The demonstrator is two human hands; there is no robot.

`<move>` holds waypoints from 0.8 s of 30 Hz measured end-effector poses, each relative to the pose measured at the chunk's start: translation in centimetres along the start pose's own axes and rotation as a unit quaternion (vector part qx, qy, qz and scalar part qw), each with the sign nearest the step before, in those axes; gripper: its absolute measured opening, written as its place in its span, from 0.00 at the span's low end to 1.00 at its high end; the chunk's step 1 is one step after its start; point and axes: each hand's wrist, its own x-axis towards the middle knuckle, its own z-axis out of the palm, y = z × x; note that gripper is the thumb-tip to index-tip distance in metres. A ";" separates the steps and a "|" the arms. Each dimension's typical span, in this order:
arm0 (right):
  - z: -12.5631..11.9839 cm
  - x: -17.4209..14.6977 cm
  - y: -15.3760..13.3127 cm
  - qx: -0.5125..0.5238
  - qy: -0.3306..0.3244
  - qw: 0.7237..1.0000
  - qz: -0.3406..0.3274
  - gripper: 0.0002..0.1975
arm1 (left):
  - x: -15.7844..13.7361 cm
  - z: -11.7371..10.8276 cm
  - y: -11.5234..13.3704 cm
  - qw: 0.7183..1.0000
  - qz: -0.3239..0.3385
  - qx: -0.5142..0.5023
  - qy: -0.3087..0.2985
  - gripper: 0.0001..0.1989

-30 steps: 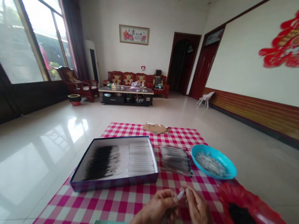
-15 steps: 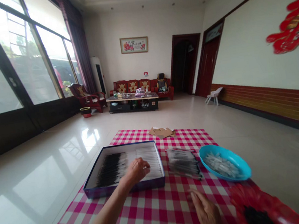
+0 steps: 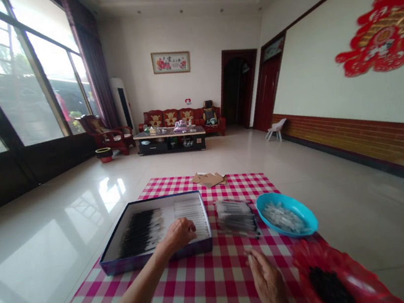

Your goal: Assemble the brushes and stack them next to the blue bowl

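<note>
The left hand (image 3: 180, 232) is over the right side of the shallow box (image 3: 138, 264), fingers curled by the pale pen-like sticks (image 3: 189, 210) in the box's right end. The right hand (image 3: 266, 277), half-curled, is nearer the viewer, right of the box — whether either pinches anything, I cannot tell. A light fingertip pinch should suit — leaving neighbouring sticks aligned.

The left hand (image 3: 179, 233) is over the box (image 3: 123, 264), the right hand (image 3: 267, 279) over checkered cloth (image 3: 219, 281).
</note>
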 end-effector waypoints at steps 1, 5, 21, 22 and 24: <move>0.0 0.1 0.0 -0.013 0.008 1.000 -0.020 0.17 | -0.2 -0.2 0.3 1.000 0.001 0.001 0.012 0.06; 0.8 1.1 0.1 -0.112 0.021 0.988 -0.100 0.19 | -2.3 0.1 3.2 0.990 0.053 -0.036 0.124 0.10; 0.3 2.7 -0.4 -0.299 -0.041 0.933 -0.194 0.15 | -9.0 9.5 8.7 0.968 0.239 -0.072 0.038 0.08; 0.4 2.6 -0.7 -0.294 -0.055 0.934 -0.194 0.15 | -9.1 9.7 8.6 0.969 0.234 -0.071 0.034 0.08; 0.5 2.3 -1.3 -0.279 -0.090 0.938 -0.187 0.12 | -9.3 10.0 8.4 0.971 0.225 -0.073 0.029 0.08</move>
